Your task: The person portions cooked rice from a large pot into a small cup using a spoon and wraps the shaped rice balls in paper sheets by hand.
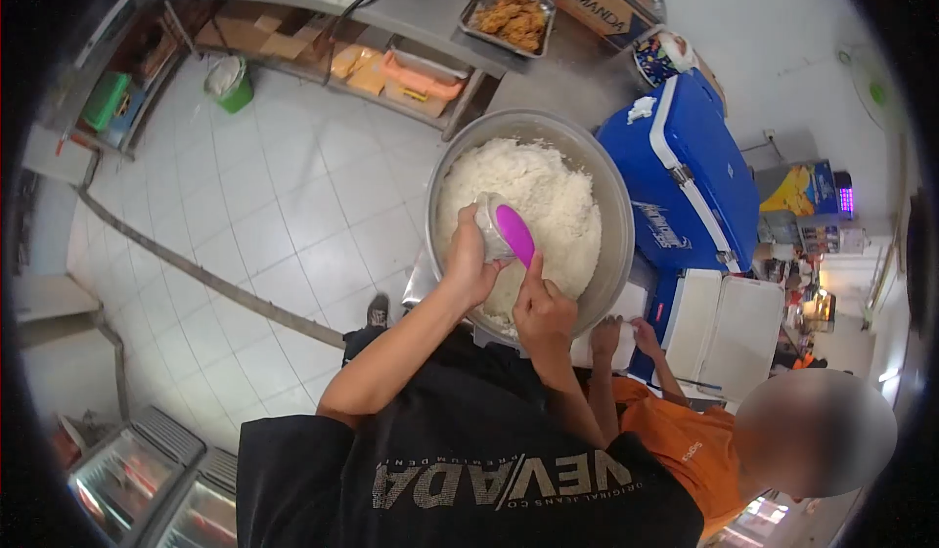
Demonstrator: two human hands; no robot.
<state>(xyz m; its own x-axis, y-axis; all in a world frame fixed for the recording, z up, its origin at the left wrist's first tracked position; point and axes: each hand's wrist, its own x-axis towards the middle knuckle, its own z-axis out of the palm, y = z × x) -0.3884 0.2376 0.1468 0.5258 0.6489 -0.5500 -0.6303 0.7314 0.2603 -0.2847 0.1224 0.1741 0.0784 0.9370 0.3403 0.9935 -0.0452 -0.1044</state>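
A wide metal bowl (618, 206) holds a large heap of white rice (558, 181). Over its near left part, my left hand (471, 260) is wrapped round a small whitish cup (492, 230). My right hand (545, 308) grips the handle end of a purple spatula (514, 233), whose rounded blade lies against the cup's rim. Both hands are above the bowl, close together. What the cup contains is mostly hidden by the spatula.
Right of the bowl stands a blue cooler (675, 172). A co-worker in an orange shirt (685, 440) has both hands near the bowl's lower right. Behind are a tray of fried food (509, 20) and a cardboard box (602, 5). A green bucket (230, 87) stands on the floor.
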